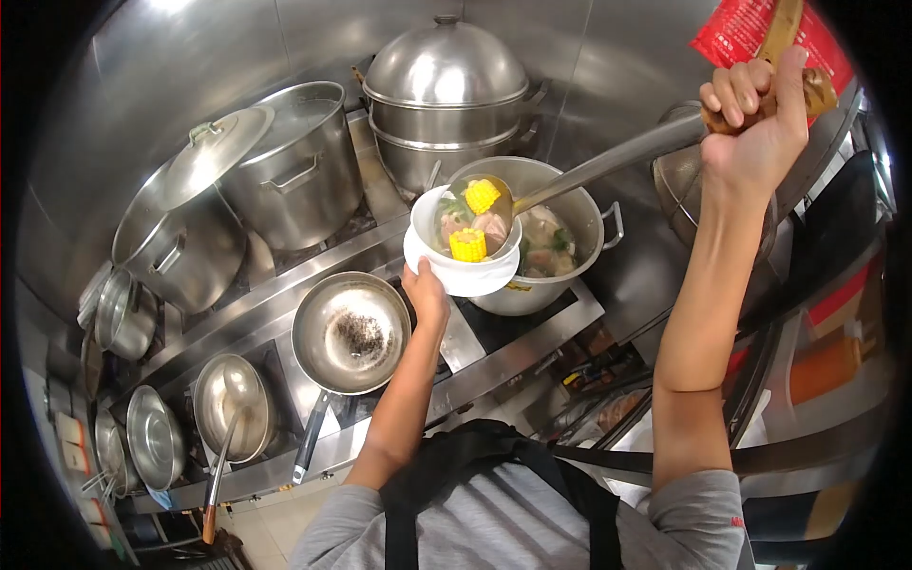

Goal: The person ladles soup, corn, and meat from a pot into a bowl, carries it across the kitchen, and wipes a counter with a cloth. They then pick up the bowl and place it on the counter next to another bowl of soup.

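Observation:
My left hand [427, 294] grips a white plate [475, 281] from below at its near edge. On that plate stands a white bowl [426, 226] holding two pieces of yellow corn [467, 245], chunks of meat [490, 228] and some greens. High on the right, my right hand [755, 104] is closed round the wooden handle of a long metal ladle [617, 155]. The ladle's head is tilted at the bowl's right rim, partly over it. Behind the bowl is a soup pot [589, 204] with meat, greens and liquid inside.
A domed steamer [446, 71] stands at the back. Large stock pots [294, 190] with a leaning lid [218, 152] are at the left. A frying pan [351, 332] and a wok with a ladle [233, 408] sit on the front burners. A red packet [727, 33] is upper right.

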A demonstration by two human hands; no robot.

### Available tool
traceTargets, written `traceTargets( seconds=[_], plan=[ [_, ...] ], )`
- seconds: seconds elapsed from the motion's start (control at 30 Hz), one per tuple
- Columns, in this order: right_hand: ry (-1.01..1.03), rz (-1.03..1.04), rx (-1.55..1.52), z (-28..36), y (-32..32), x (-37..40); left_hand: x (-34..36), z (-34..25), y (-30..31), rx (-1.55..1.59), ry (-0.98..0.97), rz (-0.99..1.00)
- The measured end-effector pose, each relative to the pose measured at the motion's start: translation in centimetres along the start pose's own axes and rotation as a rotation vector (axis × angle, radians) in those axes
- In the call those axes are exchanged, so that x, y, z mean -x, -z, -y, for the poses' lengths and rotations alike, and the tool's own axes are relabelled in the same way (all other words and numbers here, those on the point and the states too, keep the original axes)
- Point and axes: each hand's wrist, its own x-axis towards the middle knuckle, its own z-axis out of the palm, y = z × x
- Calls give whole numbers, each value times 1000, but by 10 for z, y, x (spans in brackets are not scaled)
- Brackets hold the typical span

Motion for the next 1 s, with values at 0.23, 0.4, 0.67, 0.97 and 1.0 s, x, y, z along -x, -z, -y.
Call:
traceTargets(
  seconds=[0.23, 0.4, 0.67, 0.97, 1.0],
  plan=[
    [-6, 699, -276, 7, 15, 23, -1, 4, 0, 18, 18, -22],
    [45, 868, -239, 14, 18, 45, -3, 8, 2, 52, 11, -13],
    [199, 1320, -408, 21, 16, 46, -1, 3, -1, 56, 6, -45],
    [220, 1447, -348, 36, 12, 52, -1, 6, 2, 22, 8, -22],
    [275, 1463, -297, 40, 15, 51, 1, 3, 0, 28, 13, -22]
  ],
)
